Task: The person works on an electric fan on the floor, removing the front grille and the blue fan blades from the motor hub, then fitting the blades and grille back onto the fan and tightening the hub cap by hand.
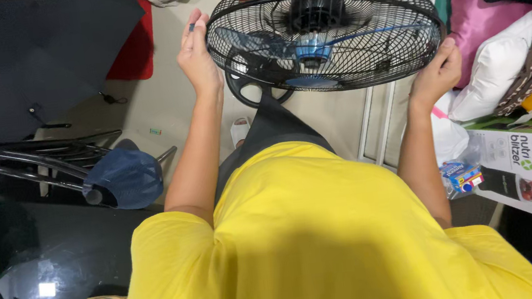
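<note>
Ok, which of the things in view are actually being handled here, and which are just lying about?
In hand:
- fan with black wire guard and blue blades
- left hand on the guard's left rim
- right hand on its right rim

Lying about:
- black umbrella
- blue cap
- white pillow
- pink cushion
- appliance box

Beige floor (166, 94), glossy black table (57, 247)

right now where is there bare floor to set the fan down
Bare floor shows between the umbrella and the left hand, under the fan. A smaller strip lies below the fan beside the white frame. Right of the right hand it is crowded with pillows and a box; chair and cap fill the left.
</note>
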